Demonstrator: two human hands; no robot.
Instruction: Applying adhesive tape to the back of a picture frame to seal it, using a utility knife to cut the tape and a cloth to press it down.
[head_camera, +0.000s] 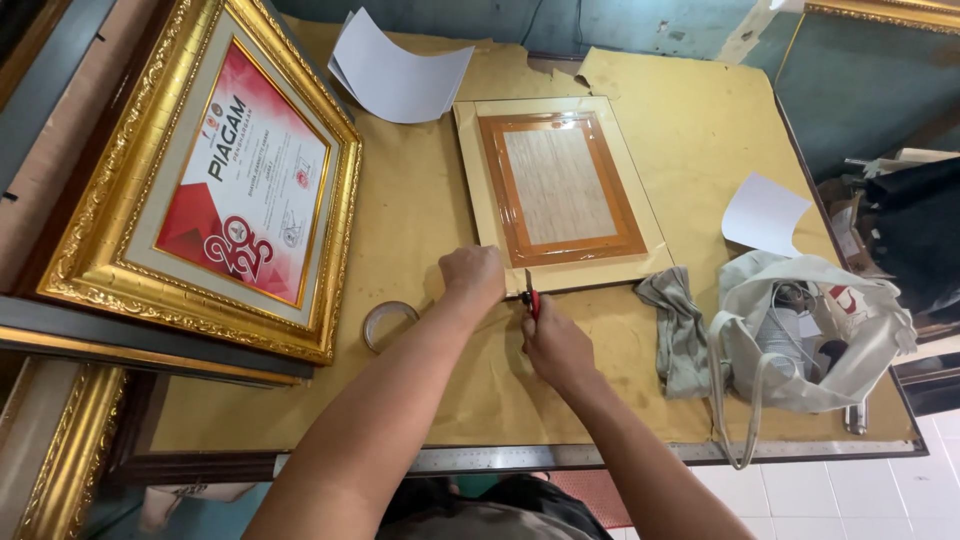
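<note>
A: Right, nearest the front edge of the worktable: a steel ruler lies along it. Both forearms reach over it.

B: Hands?

A: Right hand is closed round a small red-handled cutter, blade end up against the near edge of the mat board. Left hand is fisted, knuckles pressing down on the board's near left corner. Can't tell whether it holds anything inside the fist.

B: Where's the board sitting?

A: Flat, middle of the table, slightly skewed. Cream border, glossy orange-brown inner frame, pale wood-grain centre.

B: Handling?

A: My read: light, stiff but thin, so it'll flex if lifted by one corner. The glossy part looks slick and would mark easily. Best held down flat with a palm on the cream border, or lifted by two opposite edges. The cutter is tiny, so a pinch grip low on the red handle.

B: What's around it?

A: Roll of tape left of the hands. Grey rag and a white tote bag to the right, near the front right corner. Gold ornate frame with a red-and-white certificate leans at the left edge. Farther back: one white sheet right of the board, and curled white sheets at the far edge.
</note>
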